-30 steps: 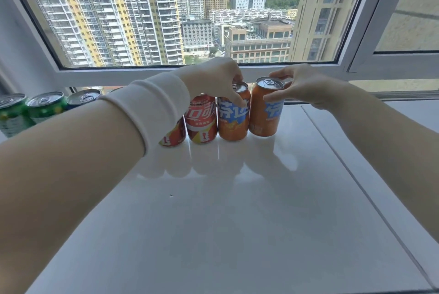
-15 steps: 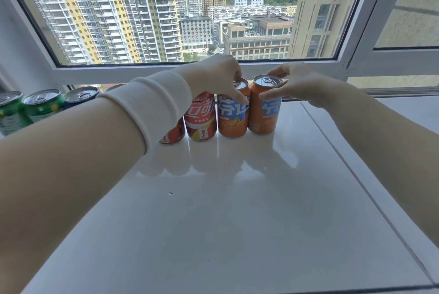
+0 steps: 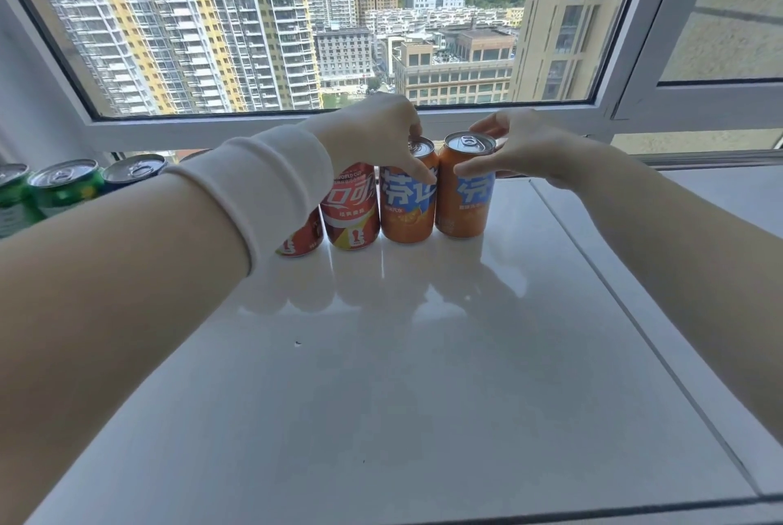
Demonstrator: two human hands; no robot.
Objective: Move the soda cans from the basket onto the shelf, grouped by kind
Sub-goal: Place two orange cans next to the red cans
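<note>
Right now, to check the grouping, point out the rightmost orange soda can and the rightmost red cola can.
Rightmost orange soda can (image 3: 468, 198): head view, on its blue label.
Rightmost red cola can (image 3: 351, 208): head view, mid-body.

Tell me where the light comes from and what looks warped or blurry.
Head view: daylight through the big glass window backlights the row; the glossy white shelf mirrors the left orange soda can, the right orange soda can, the left hand and the right hand; the wide-angle lens bows the grey window frame; the green soda cans at the left edge look soft.
</note>
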